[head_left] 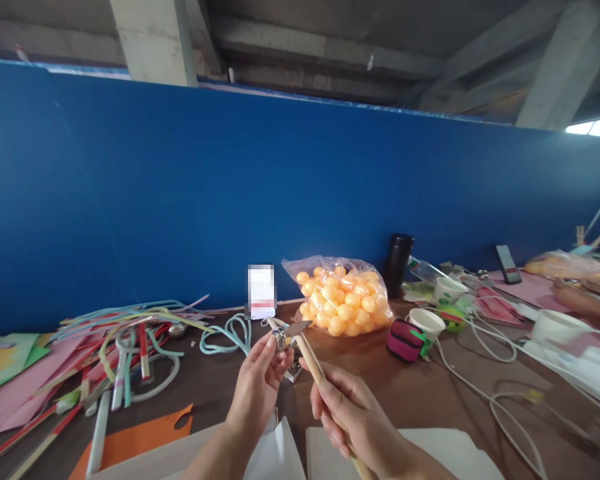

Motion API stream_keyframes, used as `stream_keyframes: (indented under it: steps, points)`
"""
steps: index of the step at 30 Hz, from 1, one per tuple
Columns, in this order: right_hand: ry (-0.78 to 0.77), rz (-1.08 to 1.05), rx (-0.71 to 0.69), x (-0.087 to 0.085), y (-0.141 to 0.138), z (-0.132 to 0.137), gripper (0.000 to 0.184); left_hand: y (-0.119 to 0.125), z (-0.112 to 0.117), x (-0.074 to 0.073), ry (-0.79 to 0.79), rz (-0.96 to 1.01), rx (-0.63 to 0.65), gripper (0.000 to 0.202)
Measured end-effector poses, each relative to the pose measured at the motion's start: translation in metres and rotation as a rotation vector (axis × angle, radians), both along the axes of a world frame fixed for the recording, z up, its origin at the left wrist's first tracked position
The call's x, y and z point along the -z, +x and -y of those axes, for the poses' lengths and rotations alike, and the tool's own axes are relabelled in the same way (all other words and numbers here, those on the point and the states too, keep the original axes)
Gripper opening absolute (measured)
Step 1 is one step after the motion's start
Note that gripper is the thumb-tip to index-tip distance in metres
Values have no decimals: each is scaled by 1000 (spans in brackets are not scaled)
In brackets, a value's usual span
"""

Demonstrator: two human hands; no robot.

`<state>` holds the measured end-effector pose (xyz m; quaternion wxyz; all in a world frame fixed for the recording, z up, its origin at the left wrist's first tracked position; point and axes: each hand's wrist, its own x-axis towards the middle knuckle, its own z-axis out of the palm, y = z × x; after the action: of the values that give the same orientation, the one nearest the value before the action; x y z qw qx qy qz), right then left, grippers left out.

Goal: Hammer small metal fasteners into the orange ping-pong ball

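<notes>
My left hand (264, 373) is closed, thumb and fingertips pinching a small shiny metal piece (281, 340). A grey, pointed, blade-like piece (298, 328) juts from it to the right, across the top end of a light wooden stick (311, 357). I cannot tell whether the grey piece and the stick are joined. My right hand (347, 407) is wrapped round the stick, which slants down through the fist. Behind the fingers, partly hidden, sits a small box (293, 372) with dark shiny bits. White paper (280, 453) lies under my wrists.
Ahead are a bag of orange balls (343, 303), a white card (263, 291) and a black bottle (399, 265). Tubes and sticks (125, 353) crowd the left. A purple pouch (405, 340), paper cups (427, 325) and white cords (473, 383) lie right. Another person's arm (583, 300) shows far right.
</notes>
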<state>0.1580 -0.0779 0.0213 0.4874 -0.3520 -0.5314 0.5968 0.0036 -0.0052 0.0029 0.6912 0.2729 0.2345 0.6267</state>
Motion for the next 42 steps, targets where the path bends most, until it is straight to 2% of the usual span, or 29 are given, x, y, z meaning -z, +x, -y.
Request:
stream_keyframes:
  steps: [11, 20, 27, 42]
  points:
    - [-21, 34, 29, 0, -2, 1, 37, 1, 1, -3, 6, -63, -70, 29]
    - [-38, 3, 39, 0, -4, 0, 33, 1, 1, -4, 15, -96, -98, 25]
    - [-42, -39, 45, 2, -2, -1, 33, 2, 0, -1, 14, -98, -63, 27]
    - [-55, -56, 34, 1, -2, 0, 34, 1, -2, -1, 0, -81, -71, 26]
